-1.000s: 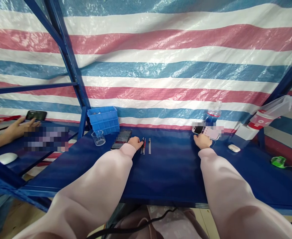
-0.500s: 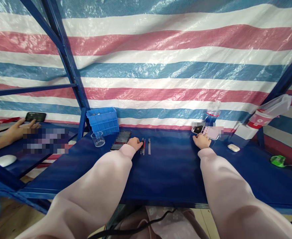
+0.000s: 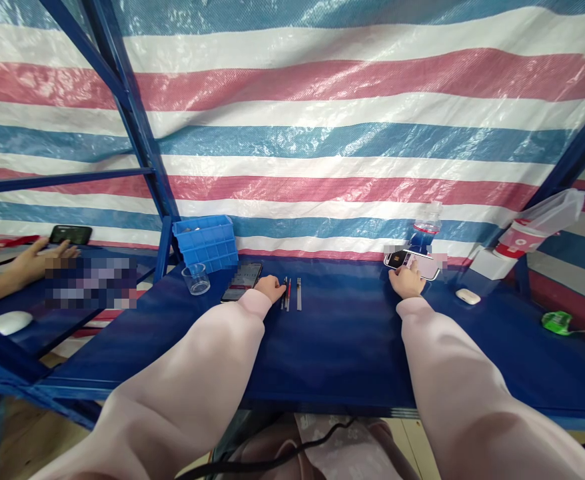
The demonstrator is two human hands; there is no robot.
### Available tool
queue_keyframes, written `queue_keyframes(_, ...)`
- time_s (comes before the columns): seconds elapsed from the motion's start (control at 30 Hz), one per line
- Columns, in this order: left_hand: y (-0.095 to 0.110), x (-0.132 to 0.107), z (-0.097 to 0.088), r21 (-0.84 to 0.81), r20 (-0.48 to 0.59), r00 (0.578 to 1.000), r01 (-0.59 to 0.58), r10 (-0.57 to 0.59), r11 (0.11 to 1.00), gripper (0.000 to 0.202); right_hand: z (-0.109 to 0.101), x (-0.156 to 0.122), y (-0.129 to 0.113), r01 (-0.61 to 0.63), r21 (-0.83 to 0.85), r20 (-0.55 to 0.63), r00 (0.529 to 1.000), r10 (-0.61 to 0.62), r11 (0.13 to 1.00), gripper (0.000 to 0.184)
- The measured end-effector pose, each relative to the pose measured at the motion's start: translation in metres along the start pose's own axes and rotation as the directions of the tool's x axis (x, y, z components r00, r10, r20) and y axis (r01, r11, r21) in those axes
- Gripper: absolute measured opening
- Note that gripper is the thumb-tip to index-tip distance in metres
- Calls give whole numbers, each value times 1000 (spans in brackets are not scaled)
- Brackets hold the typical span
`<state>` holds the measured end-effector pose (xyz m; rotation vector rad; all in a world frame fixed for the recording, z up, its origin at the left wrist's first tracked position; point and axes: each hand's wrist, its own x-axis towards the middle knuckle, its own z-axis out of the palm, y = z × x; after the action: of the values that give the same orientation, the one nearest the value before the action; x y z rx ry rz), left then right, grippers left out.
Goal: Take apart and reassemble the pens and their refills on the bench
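Note:
My left hand rests on the blue table with its fingers curled together. Its fingertips are right beside several slim pens, which lie roughly parallel; whether they grip anything is hidden. Just left of this hand lies a dark phone, screen up. Farther right, my right hand reaches over a phone with a pinkish screen. Thumb and fingers are apart there, and the fingers touch or hover over the phone's left part. A dark object with a pale rim shows just behind the thumb.
Behind my left hand stand a blue plastic crate and a clear cup. A bottle is behind the phone. Rightward are a white earbud case, a red-white cup and a green wrapper. A co-worker's hand is far left.
My right hand has shifted slightly to the right, and its fingers now lie a little differently at the phone. My left hand and the pens look unmoved.

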<state>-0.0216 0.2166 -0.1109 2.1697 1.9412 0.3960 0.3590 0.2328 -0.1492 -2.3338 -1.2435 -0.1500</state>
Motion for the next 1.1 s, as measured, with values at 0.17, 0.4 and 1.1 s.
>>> queue_keyframes(0.17, 0, 0, 0, 18, 11, 1000, 14, -14, 1000, 24, 1, 1, -1, -45, 8, 85, 995, 44, 999, 35)
queue_keyframes(0.4, 0, 2, 1, 41, 9, 1000, 24, -25, 999, 24, 2, 1, 0, -62, 2, 51, 997, 62, 998, 34)
queue_keyframes(1.1, 5, -4, -4, 50, 20, 999, 40, -41, 998, 24, -2, 0, -1, -67, 24, 107, 992, 64, 997, 36)
